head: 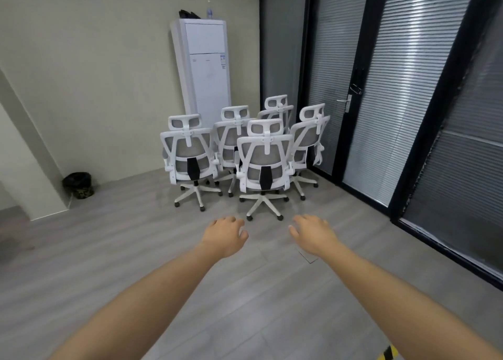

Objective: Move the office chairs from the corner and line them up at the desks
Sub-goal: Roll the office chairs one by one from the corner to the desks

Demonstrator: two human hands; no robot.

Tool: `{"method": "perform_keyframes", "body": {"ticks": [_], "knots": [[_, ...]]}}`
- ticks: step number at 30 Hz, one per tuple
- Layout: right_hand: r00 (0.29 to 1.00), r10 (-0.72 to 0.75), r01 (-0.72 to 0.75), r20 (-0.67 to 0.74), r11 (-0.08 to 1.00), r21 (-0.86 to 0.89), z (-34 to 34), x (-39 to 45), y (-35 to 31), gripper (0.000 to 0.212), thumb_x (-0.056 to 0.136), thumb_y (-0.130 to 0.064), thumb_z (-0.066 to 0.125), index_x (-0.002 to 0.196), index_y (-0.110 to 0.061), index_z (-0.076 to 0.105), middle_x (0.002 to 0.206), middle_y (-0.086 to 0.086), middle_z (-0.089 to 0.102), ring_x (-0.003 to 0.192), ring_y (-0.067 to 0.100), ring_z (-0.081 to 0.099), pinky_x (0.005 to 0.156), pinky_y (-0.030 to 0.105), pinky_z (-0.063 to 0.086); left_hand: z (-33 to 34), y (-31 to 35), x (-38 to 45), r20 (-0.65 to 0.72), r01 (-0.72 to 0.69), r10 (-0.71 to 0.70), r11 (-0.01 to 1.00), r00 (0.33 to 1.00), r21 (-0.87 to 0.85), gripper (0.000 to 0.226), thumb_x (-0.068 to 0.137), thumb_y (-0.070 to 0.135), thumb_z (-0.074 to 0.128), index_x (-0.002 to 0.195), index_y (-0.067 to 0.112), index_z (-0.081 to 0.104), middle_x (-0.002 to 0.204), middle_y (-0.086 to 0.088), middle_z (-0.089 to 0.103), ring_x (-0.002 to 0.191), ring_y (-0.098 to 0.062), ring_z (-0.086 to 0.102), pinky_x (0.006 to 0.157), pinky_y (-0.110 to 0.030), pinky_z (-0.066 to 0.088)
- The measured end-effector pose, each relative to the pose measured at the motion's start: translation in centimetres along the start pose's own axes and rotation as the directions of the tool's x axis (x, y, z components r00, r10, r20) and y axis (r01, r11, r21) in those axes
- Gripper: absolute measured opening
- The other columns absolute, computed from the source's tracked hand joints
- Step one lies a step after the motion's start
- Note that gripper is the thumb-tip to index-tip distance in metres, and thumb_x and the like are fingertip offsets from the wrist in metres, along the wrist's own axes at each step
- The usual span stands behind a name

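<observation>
Bare grey floor (114,250) lies open; chairs (264,166) cluster at twelve o'clock; left hand (226,234) and right hand (313,234) empty, fingers loosely spread.

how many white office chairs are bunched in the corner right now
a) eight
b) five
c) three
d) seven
b) five: five white headrests show in the cluster of chairs in front of the tall air conditioner, all with their backs to the camera, while the left hand and right hand reach toward them and touch none.
</observation>
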State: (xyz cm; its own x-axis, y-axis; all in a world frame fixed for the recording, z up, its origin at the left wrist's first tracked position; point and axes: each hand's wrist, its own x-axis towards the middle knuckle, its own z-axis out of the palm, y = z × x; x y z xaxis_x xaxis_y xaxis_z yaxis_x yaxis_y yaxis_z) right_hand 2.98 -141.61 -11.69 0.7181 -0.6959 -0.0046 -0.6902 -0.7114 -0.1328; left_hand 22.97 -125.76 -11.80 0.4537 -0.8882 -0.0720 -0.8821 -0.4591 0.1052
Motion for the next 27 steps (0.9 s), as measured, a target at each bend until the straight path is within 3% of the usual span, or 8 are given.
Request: {"method": "perform_keyframes", "body": {"ticks": [8,15,27], "knots": [[0.999,0.036,-0.036,0.01,0.999,-0.006,-0.1,20.3,3.8,0.041,0.1,-0.044,0.038,0.128,-0.019,0.055,0.128,0.005,0.058,0.118,0.029,0.052,0.096,0.041,0.042,-1.2,-3.4,21.4,0.002,-0.036,0.036,0.999,0.999,0.005,0.045,0.099,0.042,0.031,0.132,0.021,0.053,0.129,-0.005,0.056,0.122,-0.028,0.049,0.103,-0.043,0.034],[0.998,0.055,-0.055,-0.009,0.998,-0.008,-0.9,35.9,8.7,0.042,0.101,-0.042,0.039,0.133,-0.019,0.053,0.129,0.006,0.058,0.118,0.029,0.052,0.095,0.043,0.041,-3.3,-3.0,38.8,-0.018,-0.082,0.083,0.996,0.996,0.029,0.044,0.099,0.042,0.032,0.135,0.025,0.051,0.13,-0.004,0.056,0.121,-0.029,0.05,0.104,-0.044,0.036],[0.996,-0.083,0.083,-0.014,0.997,-0.01,-2.7,66.4,19.9,0.044,0.098,-0.041,0.036,0.133,-0.021,0.055,0.127,0.004,0.06,0.115,0.03,0.055,0.095,0.041,0.043,-4.7,-2.5,68.5,-0.067,0.043,-0.041,0.998,0.997,0.04,0.044,0.098,0.044,0.032,0.131,0.025,0.054,0.13,-0.003,0.057,0.121,-0.027,0.05,0.102,-0.044,0.038]]}}
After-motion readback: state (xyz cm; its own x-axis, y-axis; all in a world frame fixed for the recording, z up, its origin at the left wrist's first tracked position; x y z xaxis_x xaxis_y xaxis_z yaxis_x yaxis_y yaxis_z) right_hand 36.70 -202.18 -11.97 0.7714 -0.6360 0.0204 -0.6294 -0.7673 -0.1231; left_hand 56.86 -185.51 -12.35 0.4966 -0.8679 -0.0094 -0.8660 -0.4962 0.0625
